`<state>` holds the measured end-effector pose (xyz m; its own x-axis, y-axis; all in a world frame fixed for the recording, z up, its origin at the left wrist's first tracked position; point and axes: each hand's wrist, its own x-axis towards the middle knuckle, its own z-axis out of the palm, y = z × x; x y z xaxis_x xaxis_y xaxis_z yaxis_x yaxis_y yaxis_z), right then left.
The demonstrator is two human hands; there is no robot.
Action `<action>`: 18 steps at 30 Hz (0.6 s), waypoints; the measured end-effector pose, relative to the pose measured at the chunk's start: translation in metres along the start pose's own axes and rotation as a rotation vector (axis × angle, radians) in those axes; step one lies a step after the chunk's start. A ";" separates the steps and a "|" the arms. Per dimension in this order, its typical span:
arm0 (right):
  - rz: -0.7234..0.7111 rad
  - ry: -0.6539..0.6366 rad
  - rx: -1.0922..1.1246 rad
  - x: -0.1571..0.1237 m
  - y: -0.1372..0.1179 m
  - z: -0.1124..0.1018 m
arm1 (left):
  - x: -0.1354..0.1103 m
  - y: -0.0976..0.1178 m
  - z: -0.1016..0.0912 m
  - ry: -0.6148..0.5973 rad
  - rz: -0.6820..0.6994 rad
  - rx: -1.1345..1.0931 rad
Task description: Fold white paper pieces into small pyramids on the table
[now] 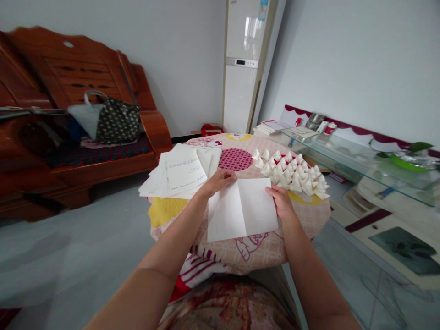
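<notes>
A white sheet of paper (259,208) with a crease down its middle is held over the near part of a cloth-covered round table (305,220). My left hand (222,179) pinches its far edge, left of the crease. At the sheet's right edge, my right hand (280,200) grips it with the thumb on top. Beyond my left hand lies a stack of white papers (185,169), some with printed text. To the right of the sheet stand several small folded paper shapes (292,172) with pointed tips, grouped close together.
A wooden bench (85,73) with a dark patterned bag (118,120) on it stands at the left. On the right is a glass-topped cabinet (360,160) holding papers and small items. A tall white air conditioner (240,87) fills the corner behind the table.
</notes>
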<state>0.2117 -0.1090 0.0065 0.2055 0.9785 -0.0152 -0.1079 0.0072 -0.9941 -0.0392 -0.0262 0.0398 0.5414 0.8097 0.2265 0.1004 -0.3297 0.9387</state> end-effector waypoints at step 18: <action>-0.510 -0.333 -0.322 -0.010 -0.077 0.053 | -0.007 0.064 0.007 -0.213 0.188 -0.042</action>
<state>0.1661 -0.1079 0.0885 -0.1615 0.8806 0.4455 0.2276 0.4725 -0.8514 -0.0309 -0.0564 0.0962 0.7111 0.6144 0.3419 -0.0509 -0.4400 0.8965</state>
